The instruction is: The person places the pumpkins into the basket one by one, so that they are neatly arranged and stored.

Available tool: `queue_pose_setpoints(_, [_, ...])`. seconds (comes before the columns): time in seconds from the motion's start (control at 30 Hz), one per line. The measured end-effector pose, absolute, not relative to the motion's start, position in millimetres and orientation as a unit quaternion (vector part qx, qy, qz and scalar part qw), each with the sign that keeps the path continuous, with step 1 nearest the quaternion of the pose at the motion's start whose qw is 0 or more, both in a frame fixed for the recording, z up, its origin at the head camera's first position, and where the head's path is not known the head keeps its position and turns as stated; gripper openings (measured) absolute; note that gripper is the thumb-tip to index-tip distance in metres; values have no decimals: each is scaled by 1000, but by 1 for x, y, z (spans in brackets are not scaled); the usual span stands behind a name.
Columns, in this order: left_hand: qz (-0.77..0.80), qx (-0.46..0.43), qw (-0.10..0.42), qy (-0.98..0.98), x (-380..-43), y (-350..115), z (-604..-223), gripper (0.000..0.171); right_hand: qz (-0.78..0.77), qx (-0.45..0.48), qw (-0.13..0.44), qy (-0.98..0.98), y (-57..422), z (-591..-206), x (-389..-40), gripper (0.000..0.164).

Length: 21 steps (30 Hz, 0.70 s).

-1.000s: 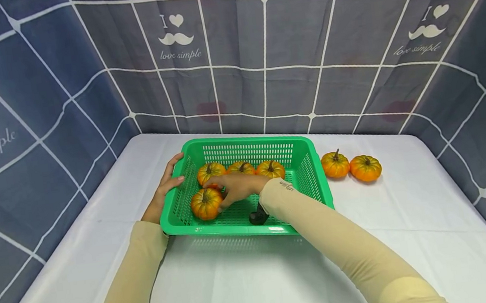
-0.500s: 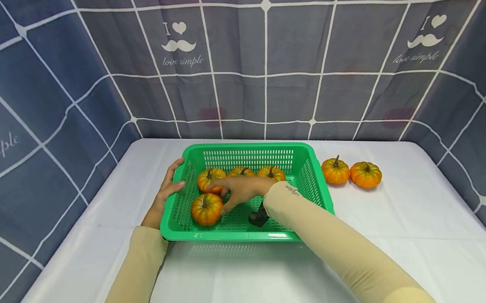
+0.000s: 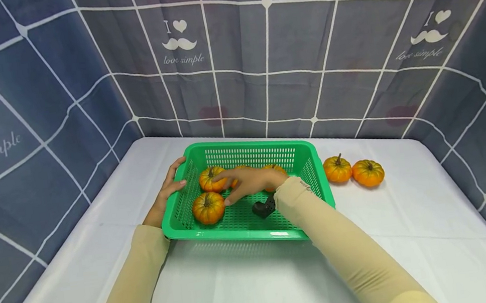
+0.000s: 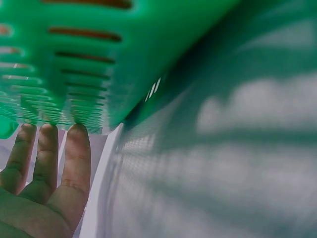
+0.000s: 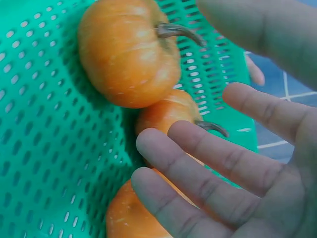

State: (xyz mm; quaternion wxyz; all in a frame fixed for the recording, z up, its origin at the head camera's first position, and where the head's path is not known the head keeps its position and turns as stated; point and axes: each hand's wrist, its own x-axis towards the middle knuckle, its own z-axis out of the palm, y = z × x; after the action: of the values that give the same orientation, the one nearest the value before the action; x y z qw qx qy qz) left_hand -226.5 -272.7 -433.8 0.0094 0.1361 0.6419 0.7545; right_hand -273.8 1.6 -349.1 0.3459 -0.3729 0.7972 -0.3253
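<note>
A green plastic basket (image 3: 244, 236) stands on the white-covered table. My left hand (image 3: 162, 198) holds its left rim, thumb over the edge; in the left wrist view the fingers (image 4: 77, 158) reach up against the slotted wall. Inside, a small orange pumpkin (image 3: 208, 209) sits front left, with another pumpkin (image 3: 210, 181) behind it and two more along the back, partly hidden. My right hand (image 3: 250, 180) hovers over them, fingers spread and holding nothing. In the right wrist view, the nearest pumpkin (image 5: 129, 54) lies apart from the fingertips.
Right of the basket, two more pumpkins sit side by side on the table, one pumpkin (image 3: 338, 169) close to the basket wall and the other pumpkin (image 3: 368, 173) farther right. A grey checked curtain (image 3: 240, 91) encloses the table. A black device (image 3: 263, 208) sits under the right wrist.
My right hand has come off the front left pumpkin, its fingers opening as it shifts a little right and up. The left hand stays on the basket rim.
</note>
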Motion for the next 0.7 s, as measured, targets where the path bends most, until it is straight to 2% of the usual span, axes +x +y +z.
queue_pose_setpoints(0.13, [754,136,10,642,-226,-273,-434,73,-368,-378,360,770,8,-347,-275,72])
queue_pose_setpoints(0.47, [750,141,9,647,-226,-273,-434,72,-416,-406,349,735,20,-344,-273,67])
queue_pose_setpoints(0.7, [752,135,7,645,-226,-271,-432,73,-442,-437,305,721,28,-336,-268,63])
